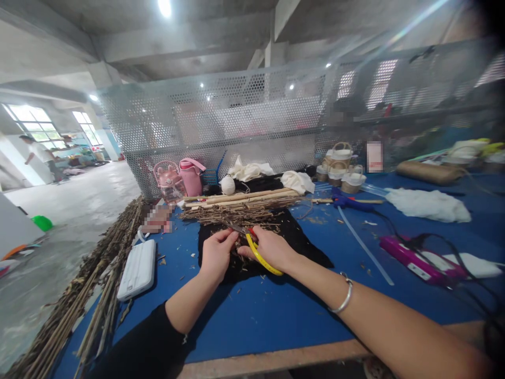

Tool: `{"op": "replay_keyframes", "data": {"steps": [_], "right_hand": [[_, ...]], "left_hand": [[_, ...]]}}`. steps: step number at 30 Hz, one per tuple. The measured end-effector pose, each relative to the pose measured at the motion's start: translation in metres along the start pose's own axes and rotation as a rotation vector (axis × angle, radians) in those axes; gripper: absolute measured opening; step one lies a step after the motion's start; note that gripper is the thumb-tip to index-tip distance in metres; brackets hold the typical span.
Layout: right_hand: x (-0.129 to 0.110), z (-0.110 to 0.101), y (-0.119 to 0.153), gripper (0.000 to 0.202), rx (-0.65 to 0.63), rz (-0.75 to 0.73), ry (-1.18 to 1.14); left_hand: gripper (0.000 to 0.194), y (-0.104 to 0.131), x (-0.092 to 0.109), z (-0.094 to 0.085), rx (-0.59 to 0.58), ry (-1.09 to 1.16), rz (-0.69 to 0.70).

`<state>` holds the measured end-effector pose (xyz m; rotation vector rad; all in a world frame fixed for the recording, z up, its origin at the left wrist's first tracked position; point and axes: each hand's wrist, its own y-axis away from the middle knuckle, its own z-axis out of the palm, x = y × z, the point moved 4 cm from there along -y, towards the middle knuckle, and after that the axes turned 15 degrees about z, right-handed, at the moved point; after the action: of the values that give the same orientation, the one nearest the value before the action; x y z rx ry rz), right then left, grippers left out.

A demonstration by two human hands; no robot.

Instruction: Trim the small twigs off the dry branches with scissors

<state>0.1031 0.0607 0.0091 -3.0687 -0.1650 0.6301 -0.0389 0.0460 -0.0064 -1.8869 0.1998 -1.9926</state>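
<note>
My right hand [272,248] is wrapped around the yellow-handled scissors [263,259], whose metal blades point left toward my other hand. Thumb and fingers of my left hand [219,252] are pinched together by the blade tips; what lies between them is too small to make out. Both hands are over a black cloth [303,247] strewn with bits of dry plant. Just beyond them lies a pile of thin dried twigs [236,211], with thicker pale sticks [252,197] behind it.
Long dried stalks [79,287] line the table's left edge beside a white power bank [137,270]. On the right are a blue glue gun [351,201], a clear glue stick [365,247] and a purple power strip [422,261] with cables. Pink bottles [191,177] stand at the back.
</note>
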Motion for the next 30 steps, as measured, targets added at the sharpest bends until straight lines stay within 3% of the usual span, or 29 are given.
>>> {"op": "replay_keyframes", "data": {"steps": [8, 19, 25, 30], "right_hand": [[0.002, 0.003, -0.004, 0.058, -0.002, 0.008, 0.002], [0.003, -0.004, -0.002, 0.059, -0.009, -0.025, 0.078], [0.006, -0.007, -0.006, 0.056, -0.015, -0.019, 0.046], [0.014, -0.007, -0.014, 0.052, -0.005, -0.010, -0.088]], "left_hand": [[0.039, -0.002, -0.005, -0.002, 0.038, 0.030, -0.042], [0.028, -0.003, 0.000, -0.003, 0.093, -0.020, -0.037], [0.033, -0.003, 0.001, -0.003, 0.072, 0.003, -0.027], [0.041, 0.000, -0.006, 0.001, 0.004, 0.056, -0.119]]}}
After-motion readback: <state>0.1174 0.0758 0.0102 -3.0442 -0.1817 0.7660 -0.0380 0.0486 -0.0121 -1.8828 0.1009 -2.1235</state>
